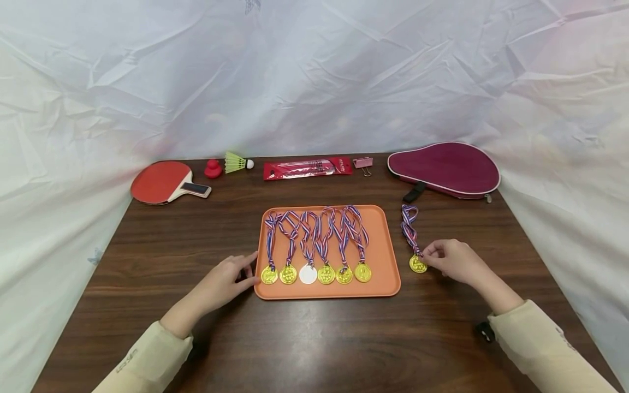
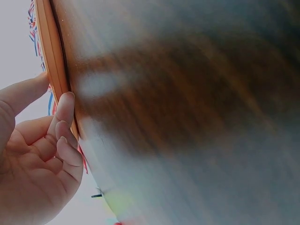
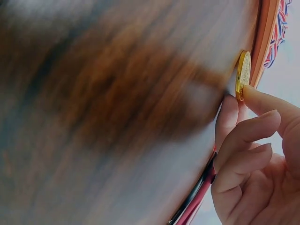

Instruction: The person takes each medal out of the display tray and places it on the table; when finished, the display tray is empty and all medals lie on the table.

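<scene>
My right hand (image 1: 452, 261) pinches the edge of a gold medal (image 1: 418, 264) on the table, right of an orange tray (image 1: 388, 251). Its striped red, white and blue ribbon (image 1: 409, 229) stretches away from me. The right wrist view shows the thumb and a finger of the right hand (image 3: 253, 154) on the gold medal (image 3: 243, 75). At the tray's left edge, my left hand (image 1: 223, 281) holds the rim with thumb and fingers spread apart. On the tray lie several gold medals (image 1: 326, 274) and one silver-white medal (image 1: 308, 274) in a row, ribbons pointing away.
Along the back of the table are a red table tennis paddle (image 1: 159, 183), a red rubber duck (image 1: 213, 169), a shuttlecock (image 1: 237, 162), a red packet (image 1: 307, 168), a pink binder clip (image 1: 363, 164) and a maroon paddle case (image 1: 447, 166). White cloth (image 1: 314, 82) hangs behind.
</scene>
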The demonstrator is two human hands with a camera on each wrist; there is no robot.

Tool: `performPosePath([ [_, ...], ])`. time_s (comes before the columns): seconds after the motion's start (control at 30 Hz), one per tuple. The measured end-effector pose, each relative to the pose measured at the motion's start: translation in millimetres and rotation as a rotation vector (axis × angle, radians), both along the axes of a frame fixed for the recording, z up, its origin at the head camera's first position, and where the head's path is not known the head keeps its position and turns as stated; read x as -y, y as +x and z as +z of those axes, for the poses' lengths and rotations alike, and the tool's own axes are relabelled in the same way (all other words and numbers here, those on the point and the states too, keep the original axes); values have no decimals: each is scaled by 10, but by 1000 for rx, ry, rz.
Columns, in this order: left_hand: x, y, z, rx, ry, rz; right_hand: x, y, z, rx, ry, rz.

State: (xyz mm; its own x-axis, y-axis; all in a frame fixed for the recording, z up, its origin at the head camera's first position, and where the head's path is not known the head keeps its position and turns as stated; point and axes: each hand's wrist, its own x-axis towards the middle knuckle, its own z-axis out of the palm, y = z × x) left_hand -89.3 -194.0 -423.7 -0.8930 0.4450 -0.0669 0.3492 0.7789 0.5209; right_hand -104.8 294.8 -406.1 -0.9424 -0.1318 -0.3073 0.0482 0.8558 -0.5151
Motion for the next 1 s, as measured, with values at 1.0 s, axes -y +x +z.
performPosePath([
  [1.0, -3, -3, -3, -20, -9, -4, 774, 129, 105, -287, -15, 148],
])
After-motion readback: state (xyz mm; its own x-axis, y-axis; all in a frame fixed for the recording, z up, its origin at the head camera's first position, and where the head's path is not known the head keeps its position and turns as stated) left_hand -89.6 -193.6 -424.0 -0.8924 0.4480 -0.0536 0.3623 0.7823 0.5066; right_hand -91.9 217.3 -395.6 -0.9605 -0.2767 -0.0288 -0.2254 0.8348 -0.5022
